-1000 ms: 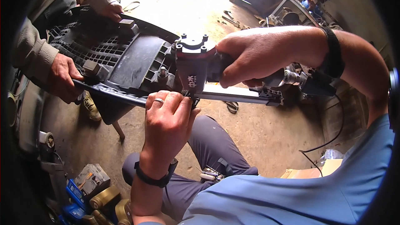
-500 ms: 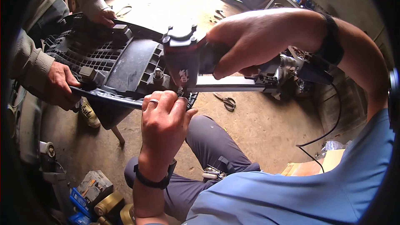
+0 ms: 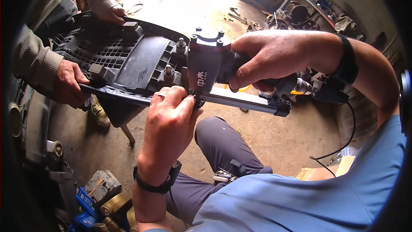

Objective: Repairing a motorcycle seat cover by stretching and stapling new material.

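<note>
My right hand [image 3: 279, 58] is closed around the grip of a black nail gun [image 3: 203, 66], whose long metal magazine [image 3: 242, 101] extends rightward with an air hose attached. The gun's nose meets the right end of a black plastic panel [image 3: 143, 62] with grid sections and fittings. My left hand [image 3: 169, 120] is closed at the panel's edge beside the nose; what its fingertips pinch is hidden. A co-worker's two hands [image 3: 68, 81] grip the panel's left part, one at the near edge, one at the far edge.
A stool leg [image 3: 127, 133] shows below the panel. Blue and gold containers [image 3: 111, 202] and a grimy box [image 3: 102, 184] crowd the lower left. Machinery on a metal frame [image 3: 300, 13] stands at back right. Cardboard [image 3: 313, 172] lies right of my legs; loose tools [image 3: 238, 17] lie on the far floor.
The nail gun and my right hand swung up and left half a second ago and are now back lower and rightward. My left hand has stayed at the panel's edge, fingers slightly shifted.
</note>
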Tool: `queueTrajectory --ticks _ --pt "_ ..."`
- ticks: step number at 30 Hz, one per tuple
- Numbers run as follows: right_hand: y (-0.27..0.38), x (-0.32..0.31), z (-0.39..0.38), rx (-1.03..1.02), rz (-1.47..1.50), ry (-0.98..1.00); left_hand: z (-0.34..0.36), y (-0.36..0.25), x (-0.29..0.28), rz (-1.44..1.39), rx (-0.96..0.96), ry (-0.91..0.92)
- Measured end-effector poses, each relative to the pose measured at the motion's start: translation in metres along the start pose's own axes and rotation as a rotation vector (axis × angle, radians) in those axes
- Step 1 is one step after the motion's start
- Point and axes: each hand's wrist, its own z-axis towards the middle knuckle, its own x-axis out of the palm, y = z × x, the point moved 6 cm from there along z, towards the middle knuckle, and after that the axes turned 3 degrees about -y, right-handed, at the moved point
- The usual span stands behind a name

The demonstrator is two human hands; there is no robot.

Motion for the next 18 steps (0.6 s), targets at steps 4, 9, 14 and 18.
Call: queueTrajectory --ticks 4,9,14,18 --pt "0.004 0.002 -0.001 0.105 -0.030 -0.038 -0.001 0.000 0.001 -0.012 0.000 -0.010" --pt "-0.002 0.003 0.005 0.117 0.031 -0.019 0.000 -0.001 -0.001 -0.013 -0.001 -0.023" --pt "-0.005 0.006 0.008 0.167 0.124 0.001 -0.002 0.000 0.001 0.009 -0.003 -0.037" --pt "-0.004 0.008 0.010 0.303 0.079 0.007 -0.010 0.001 -0.001 0.060 0.005 -0.183"
